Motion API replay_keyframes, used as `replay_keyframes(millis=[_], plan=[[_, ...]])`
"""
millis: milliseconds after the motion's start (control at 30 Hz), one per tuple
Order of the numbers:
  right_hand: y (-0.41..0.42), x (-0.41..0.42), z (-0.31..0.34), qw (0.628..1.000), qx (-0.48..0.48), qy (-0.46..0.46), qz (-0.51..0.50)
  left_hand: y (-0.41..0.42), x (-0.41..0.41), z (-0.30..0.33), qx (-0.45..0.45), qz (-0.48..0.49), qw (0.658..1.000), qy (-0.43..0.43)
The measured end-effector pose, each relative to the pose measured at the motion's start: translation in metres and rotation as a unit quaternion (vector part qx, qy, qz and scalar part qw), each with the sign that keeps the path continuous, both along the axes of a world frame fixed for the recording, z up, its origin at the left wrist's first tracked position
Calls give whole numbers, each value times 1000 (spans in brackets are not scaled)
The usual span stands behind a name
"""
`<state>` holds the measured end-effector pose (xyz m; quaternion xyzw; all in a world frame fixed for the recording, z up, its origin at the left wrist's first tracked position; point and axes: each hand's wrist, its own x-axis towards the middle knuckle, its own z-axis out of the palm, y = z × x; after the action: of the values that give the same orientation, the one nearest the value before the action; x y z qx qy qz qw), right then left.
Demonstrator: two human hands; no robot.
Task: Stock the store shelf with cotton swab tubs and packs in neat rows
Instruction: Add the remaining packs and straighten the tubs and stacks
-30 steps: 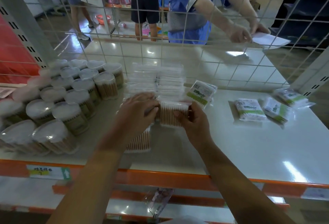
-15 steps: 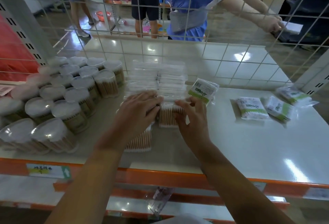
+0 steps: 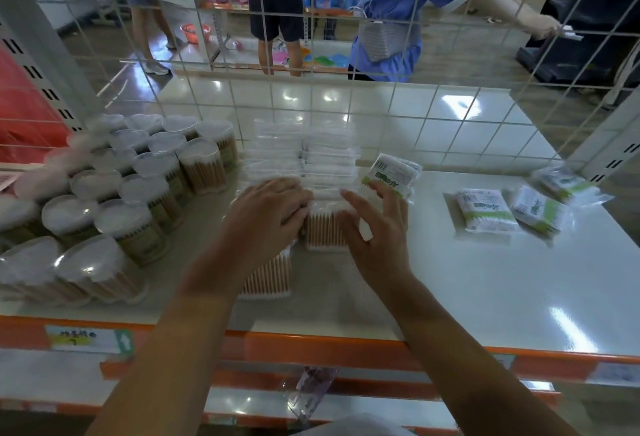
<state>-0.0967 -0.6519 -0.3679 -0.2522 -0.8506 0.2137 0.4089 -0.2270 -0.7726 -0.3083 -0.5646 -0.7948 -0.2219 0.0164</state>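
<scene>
Two rows of clear cotton swab packs (image 3: 304,158) stand mid-shelf, wooden sticks showing. My left hand (image 3: 266,217) lies over the front of the left row, its fingers curled over the top of a clear pack. My right hand (image 3: 377,231) hovers at the right row's front pack (image 3: 325,231), fingers spread, thumb beside the pack. Another clear pack (image 3: 266,276) stands under my left wrist. Round swab tubs (image 3: 138,193) fill the shelf's left side in rows. A green-labelled pack (image 3: 393,172) leans just beyond my right fingers.
Three more green-labelled packs (image 3: 485,210) lie loose at the right of the white shelf (image 3: 485,290). A wire mesh (image 3: 381,106) closes the back. The front lip (image 3: 311,349) is orange. A person in blue (image 3: 391,3) stands behind the mesh.
My right hand has let go of the front pack and spread its fingers. My left hand stays on the left row. The person behind the mesh has reached further right.
</scene>
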Motion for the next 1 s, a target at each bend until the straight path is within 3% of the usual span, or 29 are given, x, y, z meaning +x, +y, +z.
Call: replay_keyframes(millis=[200,400,633,1000], plan=[[43,-7,45,999,-7,43,-15,33,-2,20,33,8,999,-30],[99,-34,52,988,-55,-140,-45,88,-1,29,0,3,1000,2],[119,-44,28,930,-44,-363,-41,104,-11,13,-38,14,999,19],[113,-36,12,944,39,-323,-52,102,-10,11,-28,9,1000,6]])
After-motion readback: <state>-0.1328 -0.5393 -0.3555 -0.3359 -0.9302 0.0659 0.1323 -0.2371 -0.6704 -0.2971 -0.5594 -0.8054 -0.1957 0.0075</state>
